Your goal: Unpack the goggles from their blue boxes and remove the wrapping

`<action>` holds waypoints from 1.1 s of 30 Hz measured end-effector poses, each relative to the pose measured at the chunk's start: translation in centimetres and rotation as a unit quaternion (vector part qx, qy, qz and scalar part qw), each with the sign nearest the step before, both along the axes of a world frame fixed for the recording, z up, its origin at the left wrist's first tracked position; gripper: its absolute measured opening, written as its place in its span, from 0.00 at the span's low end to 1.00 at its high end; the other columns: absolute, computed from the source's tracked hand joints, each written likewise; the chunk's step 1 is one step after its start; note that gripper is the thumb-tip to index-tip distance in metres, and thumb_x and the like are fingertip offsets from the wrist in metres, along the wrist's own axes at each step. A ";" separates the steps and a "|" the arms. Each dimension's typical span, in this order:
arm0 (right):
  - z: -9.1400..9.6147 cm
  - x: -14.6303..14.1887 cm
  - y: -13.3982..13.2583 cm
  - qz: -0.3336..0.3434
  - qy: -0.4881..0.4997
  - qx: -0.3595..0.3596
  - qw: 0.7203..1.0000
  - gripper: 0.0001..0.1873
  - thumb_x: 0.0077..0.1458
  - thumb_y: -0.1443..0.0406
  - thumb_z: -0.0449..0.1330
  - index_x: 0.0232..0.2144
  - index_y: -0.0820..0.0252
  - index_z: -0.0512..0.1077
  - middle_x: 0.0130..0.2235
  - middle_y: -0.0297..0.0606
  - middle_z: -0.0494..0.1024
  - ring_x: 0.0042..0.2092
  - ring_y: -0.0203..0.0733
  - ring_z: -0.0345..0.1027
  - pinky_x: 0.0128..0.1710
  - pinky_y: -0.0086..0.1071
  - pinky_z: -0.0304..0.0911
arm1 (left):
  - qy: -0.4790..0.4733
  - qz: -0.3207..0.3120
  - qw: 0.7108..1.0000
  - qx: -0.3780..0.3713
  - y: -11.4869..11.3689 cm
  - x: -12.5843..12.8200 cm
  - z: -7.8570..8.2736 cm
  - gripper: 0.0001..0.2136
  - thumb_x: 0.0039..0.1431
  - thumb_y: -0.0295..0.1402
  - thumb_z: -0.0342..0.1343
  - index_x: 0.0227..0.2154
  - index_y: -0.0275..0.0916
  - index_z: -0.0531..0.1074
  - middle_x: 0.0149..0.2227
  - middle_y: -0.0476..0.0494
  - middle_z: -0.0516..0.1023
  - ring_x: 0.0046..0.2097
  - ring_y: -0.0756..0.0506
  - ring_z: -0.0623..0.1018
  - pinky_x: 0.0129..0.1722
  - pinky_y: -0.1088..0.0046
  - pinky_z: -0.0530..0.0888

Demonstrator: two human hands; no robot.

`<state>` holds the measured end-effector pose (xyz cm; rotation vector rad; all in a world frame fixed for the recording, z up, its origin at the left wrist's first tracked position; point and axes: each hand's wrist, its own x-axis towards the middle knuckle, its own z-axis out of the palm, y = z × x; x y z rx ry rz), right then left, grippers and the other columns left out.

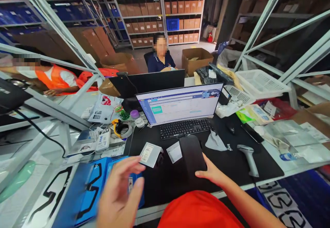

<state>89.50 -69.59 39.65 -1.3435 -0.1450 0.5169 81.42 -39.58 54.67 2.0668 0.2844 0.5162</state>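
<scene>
My left hand (120, 193) is raised over the near edge of the desk with its fingers spread, holding nothing; it is smeared by motion. Beyond its fingertips a grey card (149, 154) tilts above the black desk mat (232, 162), and I cannot tell whether it touches the hand. My right hand (210, 172) grips the near end of a flat black case (192, 155) standing on the mat. A small white label (174, 152) lies between the card and the case. Under my left hand are blue boxes (85, 190).
A keyboard (184, 128) and monitor (179, 103) stand beyond the case. A grey barcode scanner (249, 157), grey cloth (216, 142), mouse (230, 128) and phone (251, 132) lie to the right. A tape roll (121, 129) sits left. Two other people sit behind the desk.
</scene>
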 end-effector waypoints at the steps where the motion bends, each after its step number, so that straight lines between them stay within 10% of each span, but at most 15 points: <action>1: 0.1 0.1 0.3 -0.007 0.002 0.009 1.000 0.54 0.42 0.54 0.75 0.67 0.55 0.56 0.65 0.48 0.65 0.65 0.58 0.58 0.65 0.54 0.50 | 0.031 -0.026 0.999 -0.027 -1.1 1.0 -1.7 0.23 0.58 0.51 0.57 0.49 0.41 0.72 0.45 0.39 0.77 0.45 0.39 0.78 0.46 0.61 0.77; 6: 1.6 0.3 2.4 0.024 -0.032 0.044 0.998 0.52 0.45 0.53 0.74 0.67 0.55 0.56 0.63 0.47 0.67 0.63 0.58 0.61 0.64 0.53 0.53 | 0.162 -0.182 0.934 -0.260 -6.1 4.3 -11.8 0.42 0.46 0.61 0.61 0.59 0.38 0.64 0.58 0.27 0.71 0.57 0.31 0.74 0.56 0.53 0.72; 9: 1.9 -0.3 3.6 0.087 -0.092 0.037 0.991 0.51 0.46 0.54 0.74 0.67 0.55 0.56 0.63 0.47 0.67 0.63 0.58 0.60 0.64 0.51 0.53 | 0.152 -0.253 0.906 -0.303 -6.9 4.4 -14.7 0.51 0.39 0.62 0.65 0.62 0.37 0.60 0.61 0.28 0.69 0.62 0.28 0.69 0.61 0.52 0.67; 18: 3.5 3.0 -0.1 -0.014 -0.225 -0.145 0.963 0.33 0.60 0.49 0.61 0.64 0.50 0.64 0.66 0.44 0.64 0.66 0.56 0.56 0.64 0.50 0.52 | 0.132 -0.308 0.927 -0.167 -6.9 3.4 -16.1 0.48 0.43 0.48 0.68 0.66 0.37 0.57 0.66 0.29 0.61 0.67 0.28 0.61 0.67 0.49 0.57; 24: 6.2 4.9 0.2 0.092 -0.175 -0.174 0.965 0.21 0.58 0.48 0.61 0.38 0.57 0.83 0.32 0.37 0.83 0.34 0.50 0.76 0.39 0.40 0.69 | 0.126 -0.378 0.914 -0.080 -7.9 3.8 -15.2 0.45 0.36 0.41 0.71 0.63 0.42 0.65 0.63 0.33 0.67 0.64 0.26 0.66 0.66 0.49 0.60; 33: 3.1 0.8 2.3 -0.180 -0.292 -0.128 0.930 0.17 0.64 0.56 0.57 0.28 0.52 0.80 0.37 0.42 0.84 0.44 0.52 0.74 0.48 0.46 0.66 | 0.157 -0.209 0.941 -0.216 -9.7 4.4 -19.1 0.40 0.47 0.53 0.64 0.59 0.34 0.65 0.61 0.28 0.70 0.63 0.28 0.67 0.64 0.50 0.63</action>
